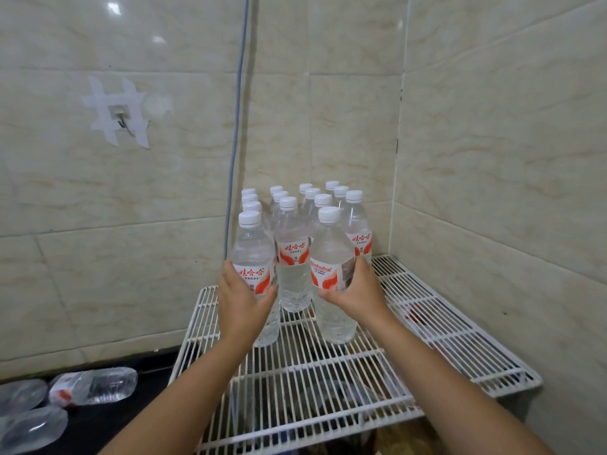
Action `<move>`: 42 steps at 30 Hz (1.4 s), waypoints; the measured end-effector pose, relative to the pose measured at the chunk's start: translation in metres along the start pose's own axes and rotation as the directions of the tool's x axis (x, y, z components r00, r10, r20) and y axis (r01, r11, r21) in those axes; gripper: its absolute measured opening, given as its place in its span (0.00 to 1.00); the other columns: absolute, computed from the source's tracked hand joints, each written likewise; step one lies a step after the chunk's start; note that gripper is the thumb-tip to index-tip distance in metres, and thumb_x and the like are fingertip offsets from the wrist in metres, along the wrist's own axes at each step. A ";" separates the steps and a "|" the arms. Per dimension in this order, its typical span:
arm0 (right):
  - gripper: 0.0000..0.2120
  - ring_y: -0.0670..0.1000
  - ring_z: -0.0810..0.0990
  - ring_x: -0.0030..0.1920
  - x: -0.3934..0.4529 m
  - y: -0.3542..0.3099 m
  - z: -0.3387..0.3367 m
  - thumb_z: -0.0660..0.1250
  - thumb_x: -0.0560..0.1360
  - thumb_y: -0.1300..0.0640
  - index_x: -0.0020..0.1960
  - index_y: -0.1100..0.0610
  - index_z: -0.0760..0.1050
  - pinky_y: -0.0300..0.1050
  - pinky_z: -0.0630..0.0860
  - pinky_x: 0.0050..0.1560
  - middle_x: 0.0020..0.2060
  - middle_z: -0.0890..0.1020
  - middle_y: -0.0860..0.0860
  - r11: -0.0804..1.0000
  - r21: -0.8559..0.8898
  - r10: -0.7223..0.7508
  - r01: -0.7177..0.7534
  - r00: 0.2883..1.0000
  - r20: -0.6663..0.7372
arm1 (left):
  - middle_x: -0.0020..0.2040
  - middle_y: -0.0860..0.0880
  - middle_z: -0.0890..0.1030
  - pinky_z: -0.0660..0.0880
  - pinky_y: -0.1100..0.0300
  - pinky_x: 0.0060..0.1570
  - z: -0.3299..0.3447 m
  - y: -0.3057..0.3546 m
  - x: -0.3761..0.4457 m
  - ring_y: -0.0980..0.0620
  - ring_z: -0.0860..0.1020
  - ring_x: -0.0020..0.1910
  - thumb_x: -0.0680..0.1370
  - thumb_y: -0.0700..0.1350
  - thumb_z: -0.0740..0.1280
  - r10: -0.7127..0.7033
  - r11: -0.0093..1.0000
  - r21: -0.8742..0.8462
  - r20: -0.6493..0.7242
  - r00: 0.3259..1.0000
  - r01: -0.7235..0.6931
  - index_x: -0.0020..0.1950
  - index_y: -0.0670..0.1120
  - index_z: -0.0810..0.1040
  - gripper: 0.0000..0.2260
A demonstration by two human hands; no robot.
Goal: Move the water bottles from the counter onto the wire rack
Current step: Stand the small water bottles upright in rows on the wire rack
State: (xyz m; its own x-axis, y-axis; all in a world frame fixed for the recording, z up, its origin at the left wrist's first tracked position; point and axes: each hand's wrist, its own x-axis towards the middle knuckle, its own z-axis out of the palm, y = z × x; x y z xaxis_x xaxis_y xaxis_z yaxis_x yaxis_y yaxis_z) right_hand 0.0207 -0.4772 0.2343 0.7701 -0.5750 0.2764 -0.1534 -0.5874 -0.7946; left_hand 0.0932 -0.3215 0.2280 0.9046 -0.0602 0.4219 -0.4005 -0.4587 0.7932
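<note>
Stood upright on the wire rack (427, 326), 2 front water bottles, long axes vertical, white caps up. Left front bottle (253, 254) gripped at label height by the left hand (241, 302), thumb across the near face, fingers curled round the far left side. Right front bottle (331, 267) gripped the same way by the right hand (356, 292), thumb on the front of the label, fingers wrapped behind the right side and mostly hidden. Each bottle directly ahead of its own hand, so no reach across needed. Bases seemed to rest on the wires, though the left base was partly hidden by the forearm. Likely step, as a judgement: settle both bases flat between wires, then let go.

Just behind, packed cap to cap toward the tiled corner, the standing cluster (305, 205), about 12 more caps countable. Centre bottle (293, 257) stood between the 2 held ones, close to both.

Labels red, orange and white: Chinese characters 娃哈哈 on the left and centre bottles, Latin "Wahaha" partly readable on the right one. Smaller print unreadable.

Down left on the dark counter (108, 418), lying bottles (93, 387) on their sides, well apart from both hands, nearer the left arm, not yet moved.
</note>
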 end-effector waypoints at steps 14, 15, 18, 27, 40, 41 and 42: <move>0.41 0.53 0.71 0.61 -0.008 -0.008 -0.017 0.74 0.67 0.53 0.71 0.58 0.53 0.43 0.70 0.57 0.63 0.67 0.54 0.946 0.324 0.020 -0.026 1.000 0.021 | 0.61 0.41 0.69 0.73 0.45 0.58 -0.002 -0.005 0.006 0.43 0.71 0.59 0.67 0.47 0.75 0.006 1.000 0.017 0.011 1.000 -0.007 0.68 0.42 0.60 0.35; 0.41 0.53 0.73 0.60 -0.007 -0.008 -0.022 0.73 0.68 0.59 0.72 0.56 0.52 0.46 0.70 0.60 0.65 0.69 0.54 0.918 0.393 -0.006 -0.046 0.991 0.131 | 0.60 0.41 0.69 0.74 0.45 0.57 -0.002 -0.005 0.006 0.43 0.71 0.59 0.67 0.47 0.75 0.006 1.000 0.019 0.011 1.000 -0.006 0.68 0.42 0.60 0.35; 0.35 0.49 0.74 0.55 -0.009 -0.009 -0.031 0.69 0.70 0.66 0.72 0.55 0.55 0.46 0.70 0.60 0.63 0.74 0.55 0.946 0.322 -0.069 -0.034 0.951 0.301 | 0.62 0.41 0.68 0.73 0.47 0.58 -0.002 -0.003 0.004 0.43 0.70 0.60 0.68 0.48 0.74 0.016 1.000 0.026 0.010 1.000 -0.017 0.69 0.42 0.59 0.36; 0.40 0.54 0.69 0.65 -0.001 -0.013 0.026 0.75 0.65 0.56 0.69 0.56 0.55 0.51 0.69 0.67 0.64 0.67 0.54 0.965 0.223 -0.112 0.141 0.985 -0.134 | 0.63 0.39 0.67 0.72 0.49 0.58 0.001 0.005 0.003 0.43 0.69 0.61 0.70 0.47 0.72 0.024 1.000 -0.015 -0.020 1.000 -0.025 0.70 0.39 0.58 0.35; 0.45 0.57 0.64 0.69 0.019 -0.023 0.041 0.72 0.68 0.53 0.74 0.56 0.47 0.57 0.67 0.68 0.69 0.62 0.57 0.994 0.111 -0.016 0.008 0.997 0.074 | 0.61 0.47 0.70 0.69 0.60 0.54 -0.013 -0.011 0.010 0.51 0.71 0.59 0.68 0.40 0.73 0.123 0.992 -0.013 0.257 0.959 -0.124 0.68 0.47 0.59 0.33; 0.45 0.57 0.67 0.68 0.018 -0.021 0.037 0.72 0.67 0.58 0.74 0.54 0.46 0.55 0.69 0.67 0.69 0.64 0.57 0.991 0.134 -0.010 -0.007 0.992 0.125 | 0.62 0.47 0.71 0.69 0.61 0.54 -0.016 -0.014 0.008 0.51 0.72 0.59 0.68 0.39 0.73 0.144 0.989 -0.022 0.294 0.945 -0.144 0.69 0.48 0.58 0.34; 0.45 0.57 0.68 0.68 0.016 -0.020 0.034 0.72 0.68 0.62 0.74 0.54 0.46 0.52 0.69 0.67 0.69 0.65 0.56 0.990 0.137 -0.005 -0.018 0.986 0.169 | 0.64 0.48 0.71 0.70 0.60 0.56 -0.017 -0.016 0.007 0.51 0.72 0.61 0.68 0.38 0.73 0.153 0.988 -0.025 0.316 0.936 -0.153 0.70 0.49 0.56 0.36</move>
State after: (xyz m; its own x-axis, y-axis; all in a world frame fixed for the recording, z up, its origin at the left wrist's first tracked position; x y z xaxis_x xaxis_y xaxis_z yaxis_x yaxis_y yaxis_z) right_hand 0.0572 -0.4552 0.2367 0.8644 -0.4675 0.1854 -0.0813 -0.4937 -0.8658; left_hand 0.1032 -0.2996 0.2255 0.8316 -0.4070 0.3778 -0.5380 -0.4218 0.7299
